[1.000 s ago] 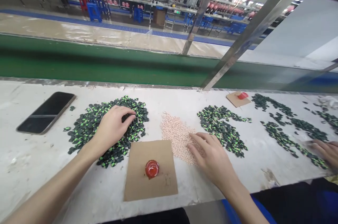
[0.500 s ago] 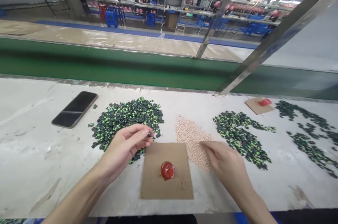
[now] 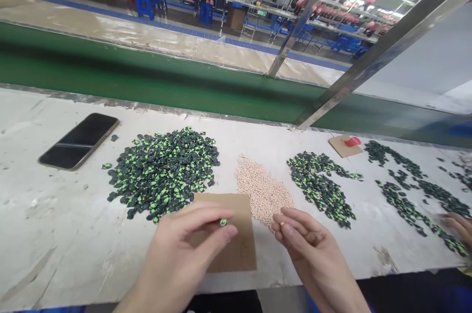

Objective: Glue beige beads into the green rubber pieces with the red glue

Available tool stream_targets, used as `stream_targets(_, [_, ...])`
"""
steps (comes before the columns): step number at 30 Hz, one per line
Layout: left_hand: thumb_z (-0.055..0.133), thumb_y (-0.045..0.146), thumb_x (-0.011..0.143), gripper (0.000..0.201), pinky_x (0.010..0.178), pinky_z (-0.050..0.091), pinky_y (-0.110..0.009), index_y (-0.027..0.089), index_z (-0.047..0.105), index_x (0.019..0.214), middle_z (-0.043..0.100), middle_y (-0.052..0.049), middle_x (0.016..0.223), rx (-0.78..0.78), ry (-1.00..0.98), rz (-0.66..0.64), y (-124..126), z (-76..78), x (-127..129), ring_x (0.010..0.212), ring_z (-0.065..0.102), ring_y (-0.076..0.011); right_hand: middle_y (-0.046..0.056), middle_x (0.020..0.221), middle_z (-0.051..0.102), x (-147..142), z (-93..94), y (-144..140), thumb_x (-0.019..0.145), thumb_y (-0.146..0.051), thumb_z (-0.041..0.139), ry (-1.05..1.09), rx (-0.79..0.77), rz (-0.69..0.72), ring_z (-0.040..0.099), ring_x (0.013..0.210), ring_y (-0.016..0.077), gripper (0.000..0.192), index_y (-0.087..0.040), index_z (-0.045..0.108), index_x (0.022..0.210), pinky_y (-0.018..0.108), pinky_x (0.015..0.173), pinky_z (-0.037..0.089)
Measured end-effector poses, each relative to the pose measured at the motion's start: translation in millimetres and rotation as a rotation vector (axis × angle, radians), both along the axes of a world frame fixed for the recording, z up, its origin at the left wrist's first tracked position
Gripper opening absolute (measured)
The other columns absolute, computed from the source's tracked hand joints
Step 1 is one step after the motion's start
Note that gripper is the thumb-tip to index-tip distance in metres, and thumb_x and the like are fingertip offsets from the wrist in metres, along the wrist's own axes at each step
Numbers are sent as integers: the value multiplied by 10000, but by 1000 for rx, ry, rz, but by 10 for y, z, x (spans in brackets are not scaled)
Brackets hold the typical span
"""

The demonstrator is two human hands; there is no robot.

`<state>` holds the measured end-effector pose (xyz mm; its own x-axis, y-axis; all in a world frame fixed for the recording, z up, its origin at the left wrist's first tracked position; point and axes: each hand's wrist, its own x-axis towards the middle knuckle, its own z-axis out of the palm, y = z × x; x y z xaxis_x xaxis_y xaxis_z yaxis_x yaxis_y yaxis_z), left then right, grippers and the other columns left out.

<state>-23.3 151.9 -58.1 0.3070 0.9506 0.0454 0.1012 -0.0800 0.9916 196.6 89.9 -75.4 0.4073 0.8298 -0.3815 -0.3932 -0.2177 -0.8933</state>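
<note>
My left hand (image 3: pixel 191 244) is over the cardboard square (image 3: pixel 239 234), pinching a small dark-and-green piece (image 3: pixel 223 222) between thumb and fingertips. My right hand (image 3: pixel 309 249) is at the near edge of the pile of pale pink beads (image 3: pixel 261 190), with a tiny pale bead (image 3: pixel 282 224) in its fingertips. The red dish that sat on the cardboard is hidden behind my left hand. Left of the beads lies a big heap of black-and-green pieces (image 3: pixel 165 170). A smaller heap of similar pieces (image 3: pixel 320 180) spreads to the right.
A phone (image 3: pixel 79 141) lies at the left. Farther right are another cardboard piece (image 3: pixel 341 147) with a red cap (image 3: pixel 353 141), more scattered dark pieces (image 3: pixel 409 210) and another person's hand (image 3: pixel 459 227). A green belt (image 3: pixel 147 72) and slanted metal post (image 3: pixel 354 77) stand beyond the table.
My left hand has moved from the dark heap to over the cardboard, covering the red dish. My right hand has lifted from the beads with one bead. Another person's hand has appeared at right.
</note>
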Motion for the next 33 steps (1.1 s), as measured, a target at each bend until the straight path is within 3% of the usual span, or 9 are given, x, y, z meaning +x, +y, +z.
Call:
stream_targets(4, [496,44,978,302,653,585,-188,212,671,1158,755,-15,878,440,45,-144,-110,-68,149,699,713,-120,10,746,839,-229,98,-76,602,-326,1010,180,-18,48,764,646,104,276,-288,855,827,144,659,614])
stream_targets(9, [440,21,986,222,617,559,-216,207,553,1028,702,-2,791,657,184,-167,-163,-60,203,647,679,-136,-5,715,816,-312,156,-106,692,-302,968,162,27,198,746,638,121,262,-306,852,927,198,666,620])
stream_targets(11, [433,52,1015,198,600,557,-230,204,554,1054,714,-4,790,710,229,-154,-177,-74,202,617,678,-142,-5,737,818,-315,178,-110,696,-315,964,139,4,195,757,671,130,258,-304,852,928,211,696,626])
stream_targets(15, [423,96,1055,193,555,539,-224,188,569,1143,715,1,776,724,245,-169,-194,-130,198,575,680,-135,-10,736,810,-303,195,-110,700,-337,960,110,-5,192,753,701,121,241,-304,848,910,192,720,611])
stream_targets(18, [403,114,1064,194,494,503,-213,196,577,1090,671,19,701,730,221,-144,-196,-148,188,519,644,-126,-6,747,808,-285,171,-102,750,-315,927,100,36,285,752,708,125,248,-319,835,980,214,732,614])
stream_targets(21, [418,87,1046,184,494,505,-220,200,562,1029,677,13,678,758,250,-168,-199,-149,165,514,641,-135,-19,742,783,-301,185,-84,746,-320,919,72,31,285,739,705,131,292,-320,814,1018,239,728,614])
stream_targets(26, [409,65,996,228,511,520,-251,222,570,1035,727,-7,721,724,327,-240,-201,-159,127,552,680,-170,-48,782,729,-333,337,-24,680,-152,901,-31,19,337,675,669,94,400,-301,761,1024,188,639,554])
stream_targets(33, [413,32,952,262,506,492,-260,187,597,848,713,-30,700,589,375,-387,-146,-62,89,568,673,-175,-18,762,720,-226,389,46,747,-137,845,-140,-48,535,704,690,132,191,-243,736,863,227,674,592])
